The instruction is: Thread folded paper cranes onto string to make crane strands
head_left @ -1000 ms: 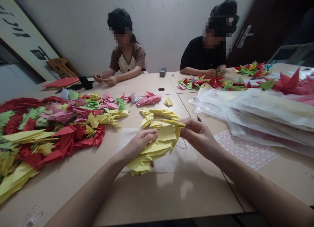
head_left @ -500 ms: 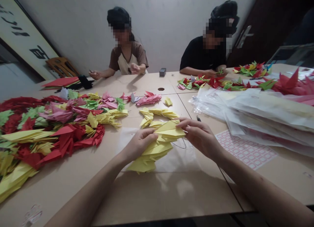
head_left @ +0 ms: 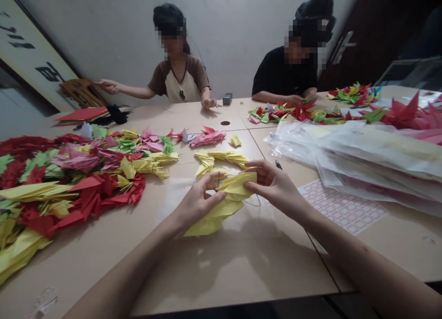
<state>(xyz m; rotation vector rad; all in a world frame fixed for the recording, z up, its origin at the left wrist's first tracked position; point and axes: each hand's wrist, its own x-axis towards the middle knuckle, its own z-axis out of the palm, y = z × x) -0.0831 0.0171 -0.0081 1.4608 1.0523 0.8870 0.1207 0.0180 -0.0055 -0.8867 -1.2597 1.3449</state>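
Observation:
My hands hold a bunch of folded yellow paper cranes (head_left: 221,208) above a sheet of clear plastic (head_left: 179,199) on the table. My left hand (head_left: 198,201) grips the bunch's near side, its fingers curled over the paper. My right hand (head_left: 272,185) pinches the upper yellow fold from the right. A thin dark thread (head_left: 254,200) loops out below the bunch. More yellow cranes (head_left: 221,158) lie on the table just beyond my hands.
A large heap of red, green, pink and yellow paper cranes (head_left: 69,176) fills the table's left. Stacked plastic bags (head_left: 366,160) and a sheet of pink square labels (head_left: 341,208) lie on the right. Two co-workers (head_left: 179,75) sit across the table among more cranes.
The yellow bunch looks slimmer, and my left hand has opened its grip slightly. The co-worker on the left has stretched one arm out to the left.

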